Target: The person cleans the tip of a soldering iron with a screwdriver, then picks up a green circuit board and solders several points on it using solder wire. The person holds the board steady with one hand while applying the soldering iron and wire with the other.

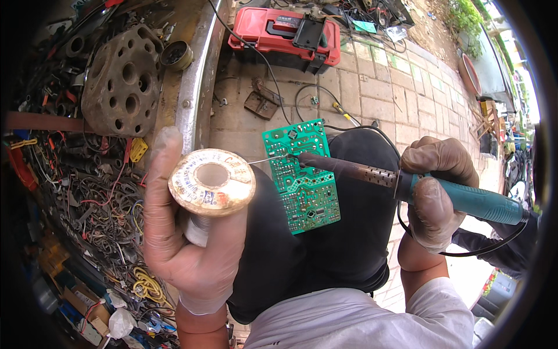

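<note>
My left hand (189, 250), in a thin translucent glove, is closed around a spool of solder wire (237, 168) with a worn, pale round flange. From the spool a thin strand of solder (264, 160) runs right to a green circuit board (314, 200), which rests across my knees in dark trousers. My right hand (437, 189), in a soiled glove, grips the teal handle of a soldering iron (363, 173). The iron points left, and its tip meets the upper part of the board close to the strand's end. Whether solder and tip touch is too small to tell.
On the left, a bench (195, 87) bears a rusty metal block with holes (128, 78), a small round can (176, 55) and tangled wires (102, 209). A red toolbox (256, 26) stands on the brick paving ahead. The iron's black cord (488, 251) loops at right.
</note>
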A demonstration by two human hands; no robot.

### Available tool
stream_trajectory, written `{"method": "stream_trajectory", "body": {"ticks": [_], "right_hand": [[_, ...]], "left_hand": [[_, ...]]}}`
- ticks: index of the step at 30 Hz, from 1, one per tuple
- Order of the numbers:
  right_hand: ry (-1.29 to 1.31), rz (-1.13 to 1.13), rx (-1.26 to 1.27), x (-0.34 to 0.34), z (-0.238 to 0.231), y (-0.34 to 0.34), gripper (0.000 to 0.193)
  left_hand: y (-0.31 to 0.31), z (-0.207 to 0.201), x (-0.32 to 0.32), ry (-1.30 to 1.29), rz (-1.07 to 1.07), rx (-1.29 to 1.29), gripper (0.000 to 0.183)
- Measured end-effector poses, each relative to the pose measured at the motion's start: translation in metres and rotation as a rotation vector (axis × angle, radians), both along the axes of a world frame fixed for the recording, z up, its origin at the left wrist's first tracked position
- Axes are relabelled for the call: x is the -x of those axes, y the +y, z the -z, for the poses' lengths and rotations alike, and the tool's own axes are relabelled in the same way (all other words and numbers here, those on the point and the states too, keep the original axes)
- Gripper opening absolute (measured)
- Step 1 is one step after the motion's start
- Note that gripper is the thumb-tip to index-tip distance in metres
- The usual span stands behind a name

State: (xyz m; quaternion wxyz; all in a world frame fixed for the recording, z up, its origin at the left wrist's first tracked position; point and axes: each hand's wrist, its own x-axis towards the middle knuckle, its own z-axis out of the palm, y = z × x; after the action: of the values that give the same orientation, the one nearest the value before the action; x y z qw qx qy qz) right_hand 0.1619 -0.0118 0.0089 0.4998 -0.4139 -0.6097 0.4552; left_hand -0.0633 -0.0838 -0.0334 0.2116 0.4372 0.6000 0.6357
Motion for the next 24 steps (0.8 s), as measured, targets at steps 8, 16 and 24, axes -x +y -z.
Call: {"method": "stream_trajectory", "body": {"ticks": [8, 16, 24], "right_hand": [[0.022, -0.016, 0.011, 0.0004, -0.0003, -0.0006, 0.027], [0.035, -0.006, 0.014, 0.0011, 0.0002, -0.0012, 0.026], [-0.01, 0.006, 0.016, 0.0014, -0.0015, -0.0012, 0.027]], "left_hand": [[-0.0007, -0.001, 0.0005, 0.041, 0.001, 0.035, 0.063], [-0.001, -0.0005, -0.0008, -0.049, -0.007, 0.009, 0.065], [0.0005, 0.0008, 0.0, -0.013, 0.022, -0.007, 0.062]]}}
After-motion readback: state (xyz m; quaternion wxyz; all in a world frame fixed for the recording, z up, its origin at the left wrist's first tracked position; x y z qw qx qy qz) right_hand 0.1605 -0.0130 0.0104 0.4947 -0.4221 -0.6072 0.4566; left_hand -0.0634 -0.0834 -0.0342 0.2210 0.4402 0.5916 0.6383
